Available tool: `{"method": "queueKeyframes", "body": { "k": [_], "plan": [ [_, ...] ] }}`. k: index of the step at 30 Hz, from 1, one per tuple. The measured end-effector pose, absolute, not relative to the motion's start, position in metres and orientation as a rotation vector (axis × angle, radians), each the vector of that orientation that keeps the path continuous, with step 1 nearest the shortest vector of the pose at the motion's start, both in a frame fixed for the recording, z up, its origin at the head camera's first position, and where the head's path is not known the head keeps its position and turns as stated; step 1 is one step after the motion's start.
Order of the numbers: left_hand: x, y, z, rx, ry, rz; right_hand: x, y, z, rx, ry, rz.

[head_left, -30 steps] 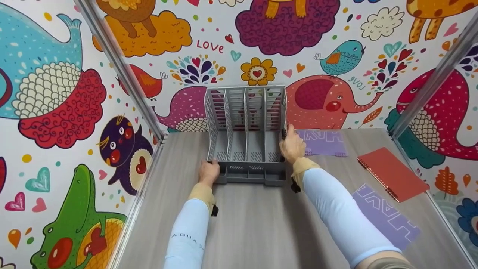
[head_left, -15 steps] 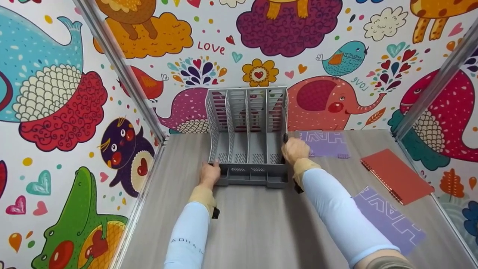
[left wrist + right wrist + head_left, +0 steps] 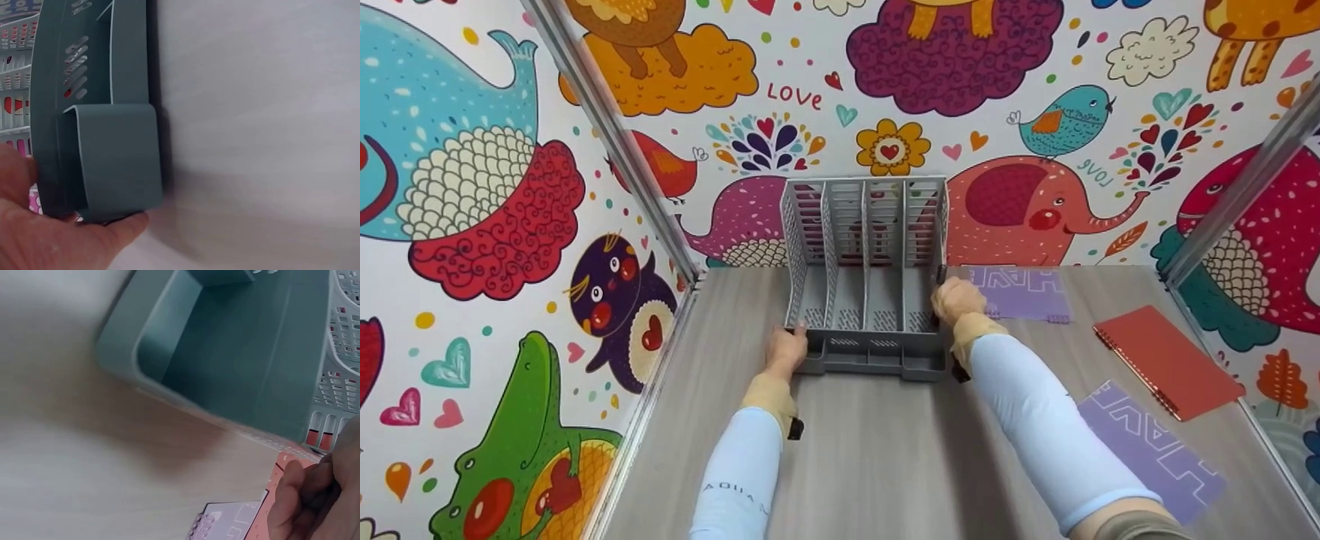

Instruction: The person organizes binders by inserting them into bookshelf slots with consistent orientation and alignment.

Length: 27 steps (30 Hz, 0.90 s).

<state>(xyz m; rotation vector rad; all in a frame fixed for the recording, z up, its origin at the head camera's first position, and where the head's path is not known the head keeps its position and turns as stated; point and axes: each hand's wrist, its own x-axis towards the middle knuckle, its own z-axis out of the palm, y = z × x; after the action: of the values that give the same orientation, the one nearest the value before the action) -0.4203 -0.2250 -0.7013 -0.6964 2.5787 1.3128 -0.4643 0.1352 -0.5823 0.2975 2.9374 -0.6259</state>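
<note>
A grey desk file organizer (image 3: pixel 883 296) with upright perforated dividers stands against the back wall. Its dark grey front tray (image 3: pixel 885 356) faces me. At the tray's left end my left hand (image 3: pixel 787 349) grips the corner; in the left wrist view its fingers (image 3: pixel 126 228) lie along the outer side. My right hand (image 3: pixel 960 300) holds the organizer's right side panel, just above the tray. Curled fingers of that hand show in the right wrist view (image 3: pixel 301 498), beside the panel; its thumb is hidden. The organizer's slots hold nothing.
To the right lie a purple spiral notebook (image 3: pixel 1027 292) near the back wall, a red spiral notebook (image 3: pixel 1170 360) and another purple notebook (image 3: pixel 1151 450), partly covered by my right sleeve. Wood-look tabletop (image 3: pixel 870 457) extends in front. Printed walls enclose the back and sides.
My right hand has slid slightly down and toward me along the side panel, its fingers curling more. My left hand stays at the corner. The view has shifted a little; the organizer stands in place.
</note>
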Motion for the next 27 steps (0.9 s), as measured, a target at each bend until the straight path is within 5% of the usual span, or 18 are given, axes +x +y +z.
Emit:
{"method": "queueKeyframes", "body": {
  "k": [10,27],
  "plan": [
    [-0.424,-0.228,-0.704,-0.682,2.575,1.307,-0.472,0.128,-0.578,0.458,2.833,-0.690],
    [-0.429,-0.229,-0.710,-0.728,2.536,1.275,-0.460,0.133,-0.570,0.310,2.863,-0.667]
  ]
}}
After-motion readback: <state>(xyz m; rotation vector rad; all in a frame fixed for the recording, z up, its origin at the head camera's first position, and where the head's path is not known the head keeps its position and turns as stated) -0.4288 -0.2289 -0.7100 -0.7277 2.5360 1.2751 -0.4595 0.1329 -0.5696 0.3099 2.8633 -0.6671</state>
